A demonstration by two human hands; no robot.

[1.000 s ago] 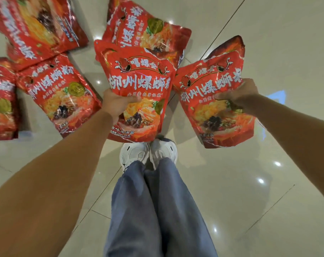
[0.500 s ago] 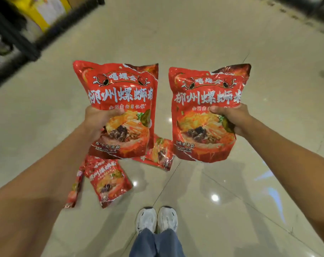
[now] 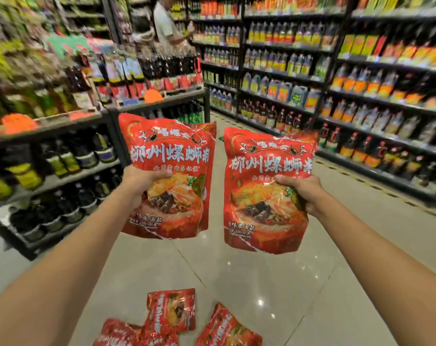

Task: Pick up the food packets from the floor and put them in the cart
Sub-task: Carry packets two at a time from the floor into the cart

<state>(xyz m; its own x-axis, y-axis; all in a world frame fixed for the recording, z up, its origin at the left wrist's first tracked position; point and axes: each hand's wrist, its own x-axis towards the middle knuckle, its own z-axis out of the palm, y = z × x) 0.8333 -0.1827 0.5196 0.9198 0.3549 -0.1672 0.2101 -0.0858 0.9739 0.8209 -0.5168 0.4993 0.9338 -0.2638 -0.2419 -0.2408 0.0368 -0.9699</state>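
My left hand [image 3: 139, 181] grips a red food packet [image 3: 172, 156] by its left edge and holds it upright at chest height. My right hand [image 3: 304, 193] grips a second red food packet [image 3: 264, 171] by its right edge, level with the first and a small gap apart. Both packets show white lettering and a noodle picture. More red packets lie on the tiled floor below: one in the middle [image 3: 170, 312], one to the right [image 3: 227, 328], one to the left [image 3: 117, 333]. No cart is in view.
A low shelf unit [image 3: 62, 176] of dark bottles stands close on the left. Tall shelves [image 3: 361, 96] of bottles line the right side and the back. A person [image 3: 165, 23] stands far down the aisle. Glossy floor tiles [image 3: 262, 270] run between.
My view has swung up from the floor to the aisle. Both hands rose with their packets, still gripping them. The packets on the floor now lie low in the frame.
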